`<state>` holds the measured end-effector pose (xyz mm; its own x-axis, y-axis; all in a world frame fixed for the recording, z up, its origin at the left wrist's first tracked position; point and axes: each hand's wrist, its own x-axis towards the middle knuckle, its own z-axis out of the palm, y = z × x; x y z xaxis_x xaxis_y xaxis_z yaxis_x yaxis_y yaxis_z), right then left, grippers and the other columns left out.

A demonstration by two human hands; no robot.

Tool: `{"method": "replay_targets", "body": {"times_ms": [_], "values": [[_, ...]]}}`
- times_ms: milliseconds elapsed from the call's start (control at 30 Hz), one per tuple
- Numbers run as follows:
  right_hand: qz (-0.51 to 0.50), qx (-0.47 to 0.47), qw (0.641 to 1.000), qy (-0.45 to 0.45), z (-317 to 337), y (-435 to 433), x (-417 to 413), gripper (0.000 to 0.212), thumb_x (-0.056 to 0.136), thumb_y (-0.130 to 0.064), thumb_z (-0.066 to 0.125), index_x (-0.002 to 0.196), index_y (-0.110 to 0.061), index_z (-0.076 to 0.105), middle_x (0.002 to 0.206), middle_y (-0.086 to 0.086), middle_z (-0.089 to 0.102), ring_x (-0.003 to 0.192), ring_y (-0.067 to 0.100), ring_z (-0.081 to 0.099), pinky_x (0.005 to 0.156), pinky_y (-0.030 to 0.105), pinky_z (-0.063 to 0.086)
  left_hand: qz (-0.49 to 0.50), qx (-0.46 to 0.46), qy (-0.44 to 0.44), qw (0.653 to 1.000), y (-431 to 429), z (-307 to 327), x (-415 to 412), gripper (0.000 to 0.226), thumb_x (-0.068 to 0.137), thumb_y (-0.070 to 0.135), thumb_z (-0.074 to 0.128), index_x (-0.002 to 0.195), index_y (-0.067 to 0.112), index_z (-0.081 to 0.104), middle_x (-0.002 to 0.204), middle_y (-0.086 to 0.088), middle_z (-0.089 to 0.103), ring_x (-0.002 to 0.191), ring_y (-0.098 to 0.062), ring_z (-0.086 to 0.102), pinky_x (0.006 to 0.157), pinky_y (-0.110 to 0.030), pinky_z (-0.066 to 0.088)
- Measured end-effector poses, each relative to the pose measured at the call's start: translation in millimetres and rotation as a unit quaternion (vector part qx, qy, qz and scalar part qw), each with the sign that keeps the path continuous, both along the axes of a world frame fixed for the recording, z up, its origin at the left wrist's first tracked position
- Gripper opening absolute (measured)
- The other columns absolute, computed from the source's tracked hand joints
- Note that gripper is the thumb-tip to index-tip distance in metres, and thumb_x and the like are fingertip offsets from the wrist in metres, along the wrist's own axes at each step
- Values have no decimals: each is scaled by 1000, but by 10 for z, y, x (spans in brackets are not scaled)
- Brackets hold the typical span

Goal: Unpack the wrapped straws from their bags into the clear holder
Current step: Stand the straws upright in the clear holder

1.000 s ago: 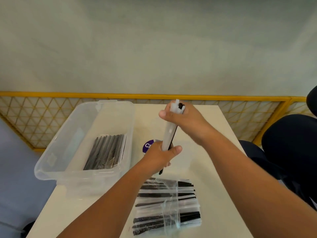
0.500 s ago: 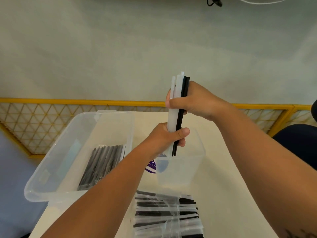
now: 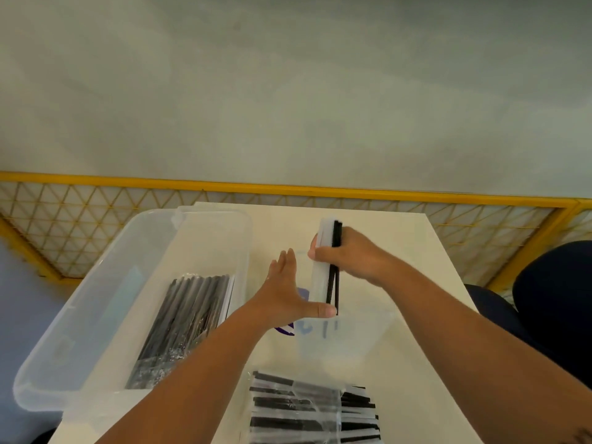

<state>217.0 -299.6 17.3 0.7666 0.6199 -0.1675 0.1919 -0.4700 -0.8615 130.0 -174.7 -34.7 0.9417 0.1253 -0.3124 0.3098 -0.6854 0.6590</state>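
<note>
Head view. Cream tabletop [image 3: 384, 232], with the clear holder [image 3: 352, 344] standing near its middle.

Right hand [image 3: 349, 257] is above the holder's far side, fingers curled around a small bundle of wrapped straws [image 3: 326, 277]. White wrappers and black straws are mixed. The bundle is held roughly upright, with its lower ends dipping past the holder's rim.

Left hand [image 3: 285, 296] is just left of the holder, released, with fingers straight and together and gripping nothing. The outstretched thumb reaches across to the bundle's lower end at the rim.

Left of the holder is a large clear bin [image 3: 105, 299]. A bag of black straws [image 3: 189, 318] lies flat on its floor.

Nearer the camera than the holder, an opened bag of wrapped straws [image 3: 314, 408] lies on the tabletop.

A purple sticker [image 3: 285, 330] is partly hidden between the left wrist and the holder.

Beyond the holder, past the tabletop's far edge, is a yellow mesh fence [image 3: 96, 225]. A dark chair [image 3: 554, 299] is to the right.
</note>
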Motion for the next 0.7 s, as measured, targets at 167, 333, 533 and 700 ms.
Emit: {"method": "replay_targets", "body": {"times_ms": [167,333,533,700], "values": [[-17,-11,994,109,-452,122,27,5,87,-23,59,82,-24,59,87,0,62,84,17,58,70,26,47,0,-26,-7,1000,18,-46,13,132,63,54,77,146,21,-20,156,8,-19,144,-13,-16,119,-38,12],[-31,-93,974,206,-660,199,133,34,83,-39,60,112,-21,59,111,-2,62,110,21,53,93,38,38,-2,-44,-22,999,42,-64,7,131,64,51,78,146,23,-19,157,7,-17,144,-11,-15,118,-35,13],[-24,-40,957,285,-778,299,191,32,89,-25,61,119,-12,58,120,6,63,113,22,57,99,41,47,4,-57,-16,998,65,-102,23,136,59,52,81,146,25,-21,158,5,-15,145,-11,-12,119,-37,15],[-29,-56,952,301,-853,301,234,36,87,-22,64,120,-9,57,121,6,62,114,22,57,100,42,46,10,-59,-16,998,61,-94,19,136,60,50,81,146,27,-21,158,5,-14,145,-12,-8,117,-34,17]]}}
